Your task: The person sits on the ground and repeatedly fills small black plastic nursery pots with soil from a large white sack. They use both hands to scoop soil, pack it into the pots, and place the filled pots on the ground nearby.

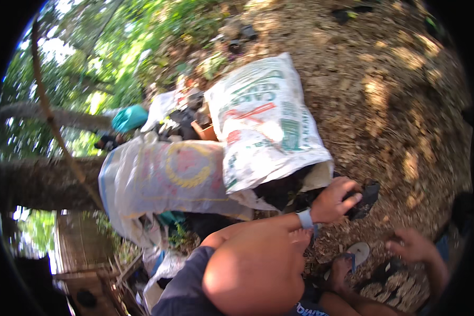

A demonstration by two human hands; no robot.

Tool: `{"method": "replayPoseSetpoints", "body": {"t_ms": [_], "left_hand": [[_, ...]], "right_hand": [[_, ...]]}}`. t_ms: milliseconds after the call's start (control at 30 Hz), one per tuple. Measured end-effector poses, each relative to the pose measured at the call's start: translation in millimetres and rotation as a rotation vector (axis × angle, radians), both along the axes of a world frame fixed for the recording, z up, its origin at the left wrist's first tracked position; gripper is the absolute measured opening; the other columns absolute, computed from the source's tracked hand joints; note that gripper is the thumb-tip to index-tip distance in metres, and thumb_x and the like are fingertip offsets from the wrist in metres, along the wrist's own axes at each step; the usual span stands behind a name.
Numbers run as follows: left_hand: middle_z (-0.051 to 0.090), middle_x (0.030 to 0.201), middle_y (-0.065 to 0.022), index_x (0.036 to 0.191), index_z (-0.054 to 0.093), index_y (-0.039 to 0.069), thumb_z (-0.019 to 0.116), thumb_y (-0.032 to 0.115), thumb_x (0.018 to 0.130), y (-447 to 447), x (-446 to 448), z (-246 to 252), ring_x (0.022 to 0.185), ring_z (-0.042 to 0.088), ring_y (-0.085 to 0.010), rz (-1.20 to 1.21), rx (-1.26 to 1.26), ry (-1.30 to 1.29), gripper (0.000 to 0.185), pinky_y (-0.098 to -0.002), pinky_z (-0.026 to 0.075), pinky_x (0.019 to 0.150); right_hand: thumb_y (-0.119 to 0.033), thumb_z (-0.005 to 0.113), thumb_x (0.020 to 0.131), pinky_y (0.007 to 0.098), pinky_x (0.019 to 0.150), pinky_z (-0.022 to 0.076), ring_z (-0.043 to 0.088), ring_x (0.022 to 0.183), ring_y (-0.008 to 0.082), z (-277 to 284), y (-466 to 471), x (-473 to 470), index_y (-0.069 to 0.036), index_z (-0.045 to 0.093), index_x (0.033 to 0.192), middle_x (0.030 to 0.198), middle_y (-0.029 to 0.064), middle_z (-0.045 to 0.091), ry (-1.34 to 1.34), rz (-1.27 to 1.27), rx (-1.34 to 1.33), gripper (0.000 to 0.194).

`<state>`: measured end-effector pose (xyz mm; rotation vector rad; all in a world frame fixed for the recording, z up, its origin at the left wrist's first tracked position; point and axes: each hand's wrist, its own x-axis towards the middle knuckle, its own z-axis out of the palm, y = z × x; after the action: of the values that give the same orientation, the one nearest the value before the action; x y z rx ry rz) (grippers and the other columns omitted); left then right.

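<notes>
My left hand, with a pale band on the wrist, reaches past my bent knee to a piece of black plastic on the ground. Its fingers curl over the plastic; whether they grip it is not clear. Beside that hand lies a white woven sack with green and red print, its mouth towards me and dark material inside. My right hand is held out at the lower right, blurred, with fingers apart and nothing in them.
A second, greyish woven sack lies left of the white one. Behind them are a brown pot, a teal plastic bag and loose litter. A tree trunk stands at left. My sandalled foot rests on leaf-strewn ground.
</notes>
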<state>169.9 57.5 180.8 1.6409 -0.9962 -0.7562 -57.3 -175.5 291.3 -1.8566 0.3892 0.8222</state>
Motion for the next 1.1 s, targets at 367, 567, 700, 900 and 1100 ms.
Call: {"method": "replayPoseSetpoints", "body": {"t_ms": [367,567,700,900,1100], "left_hand": [[0.067,0.102,-0.0014,0.109,0.067,0.001,0.066,0.018,0.104,-35.0,30.0,132.8,0.095,0.057,-0.0073,-0.500,-0.179,0.307,0.018,-0.0265,0.047,0.087],[0.069,0.118,-0.0100,0.122,0.063,-0.002,0.059,0.029,0.105,-16.5,31.9,151.1,0.112,0.064,-0.0180,-0.434,-0.261,0.576,0.036,-0.0350,0.048,0.103],[0.068,0.120,-0.0091,0.125,0.063,-0.004,0.056,0.040,0.108,-17.2,28.5,127.7,0.114,0.059,-0.0162,-0.559,-0.313,0.735,0.048,-0.0336,0.048,0.101],[0.057,0.088,0.0086,0.113,0.069,0.005,0.065,0.029,0.106,-25.3,32.0,120.8,0.074,0.043,-0.0009,-0.644,-0.109,0.728,0.025,-0.0218,0.032,0.064],[0.057,0.089,0.0098,0.118,0.064,0.009,0.068,0.031,0.105,-30.5,44.6,128.3,0.070,0.044,-0.0007,-0.609,-0.016,0.782,0.026,-0.0210,0.032,0.060]], "right_hand": [[-0.028,0.073,0.098,0.0435,0.092,0.0529,0.070,0.105,0.0288,69.5,24.7,66.3,0.003,0.068,0.114,0.103,0.0170,0.071,-0.810,-0.110,-0.225,0.035],[-0.036,0.070,0.103,0.0352,0.075,0.0511,0.064,0.082,0.0150,122.9,54.5,21.6,0.004,0.073,0.107,0.086,0.0075,0.071,-0.653,-0.226,-0.148,0.040],[-0.031,0.070,0.104,0.0323,0.078,0.0492,0.062,0.086,0.0123,115.9,53.7,11.0,0.001,0.072,0.105,0.090,0.0049,0.070,-0.648,-0.634,0.351,0.033],[-0.044,0.054,0.111,0.0320,0.083,0.0529,0.065,0.086,0.0119,99.1,43.7,11.6,0.003,0.073,0.108,0.094,0.0024,0.073,-0.545,-0.633,0.597,0.050],[-0.036,0.062,0.108,0.0293,0.088,0.0525,0.064,0.093,0.0068,77.7,28.0,15.8,0.005,0.074,0.116,0.099,0.0011,0.076,-0.435,-0.287,0.194,0.044]]}}
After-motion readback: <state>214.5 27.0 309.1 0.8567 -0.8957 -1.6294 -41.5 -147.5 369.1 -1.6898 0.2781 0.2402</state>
